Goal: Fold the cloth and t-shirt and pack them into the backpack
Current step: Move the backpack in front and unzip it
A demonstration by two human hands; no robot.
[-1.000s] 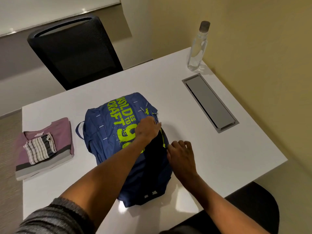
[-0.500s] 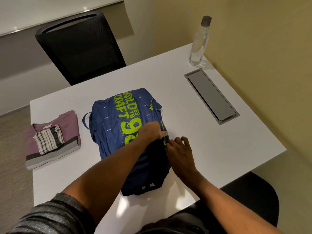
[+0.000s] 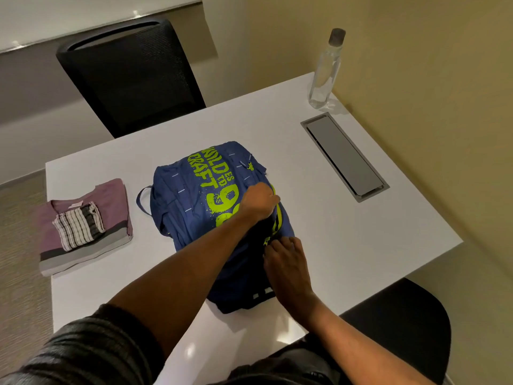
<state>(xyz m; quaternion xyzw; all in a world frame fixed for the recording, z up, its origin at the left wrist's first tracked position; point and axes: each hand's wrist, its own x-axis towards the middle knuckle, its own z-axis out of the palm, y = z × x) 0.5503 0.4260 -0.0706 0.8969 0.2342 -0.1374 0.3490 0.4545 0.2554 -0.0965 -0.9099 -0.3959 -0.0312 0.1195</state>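
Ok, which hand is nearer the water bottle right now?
Left. The left hand grips the backpack partway up, closer to the water bottle at the far corner; the right hand pinches the zipper lower down, nearer the person.

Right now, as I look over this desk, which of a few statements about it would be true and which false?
1. The left hand and right hand are both on the blue backpack. True.
2. The folded striped cloth lies on the folded purple t-shirt. True.
3. The t-shirt is inside the backpack. False: it lies on the white table, left of the backpack.
4. The clear bottle lies on its side. False: it stands upright near the table's far corner.
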